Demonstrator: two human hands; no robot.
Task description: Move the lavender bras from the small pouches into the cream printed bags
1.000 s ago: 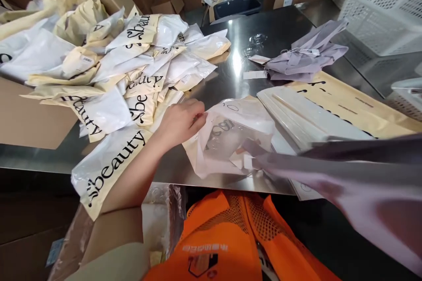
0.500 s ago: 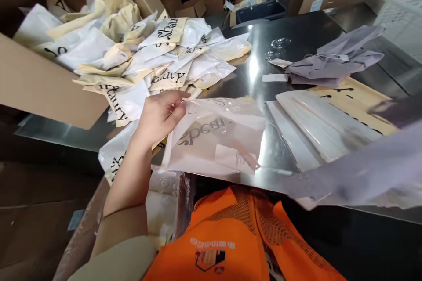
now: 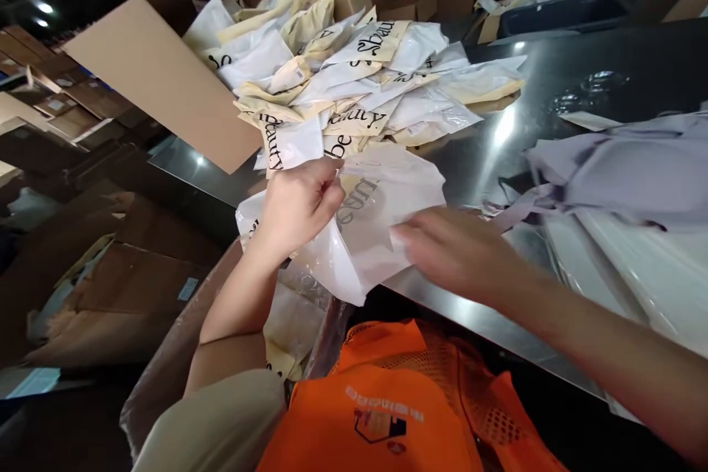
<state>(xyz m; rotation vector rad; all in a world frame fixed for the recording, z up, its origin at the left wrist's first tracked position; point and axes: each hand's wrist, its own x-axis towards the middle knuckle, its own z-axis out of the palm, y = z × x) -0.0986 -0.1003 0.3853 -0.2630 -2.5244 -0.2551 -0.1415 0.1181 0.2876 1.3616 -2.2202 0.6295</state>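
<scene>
Grip of the left hand (image 3: 302, 203): closed, pinching the edge of a translucent bag (image 3: 373, 217) at its 9 o'clock side. Right hand (image 3: 442, 243): fingertips at the bag's 4 o'clock side; motion blur prevents telling whether they grasp it. The bag is between the hands, at the near edge of the metal tabletop (image 3: 487, 169); its contents, if any, cannot be determined. Progress, by judgement: numerous printed packets (image 3: 354, 85) appear finished; the held bag is mid-handling, and the lilac-grey fabric item (image 3: 619, 169) at 3 o'clock lies outside it. Flat clear bags (image 3: 636, 265), between 3 and 4 o'clock, appear unused. Containers: the open carton (image 3: 166, 74) at 10 o'clock holds packets, which spill onto the tabletop toward 12 o'clock. Below, at 7 to 8 o'clock, a plastic-lined box (image 3: 182, 354) contains pale packets. The dark bin (image 3: 564, 17), between 1 and 2 o'clock, has indistinct contents.
</scene>
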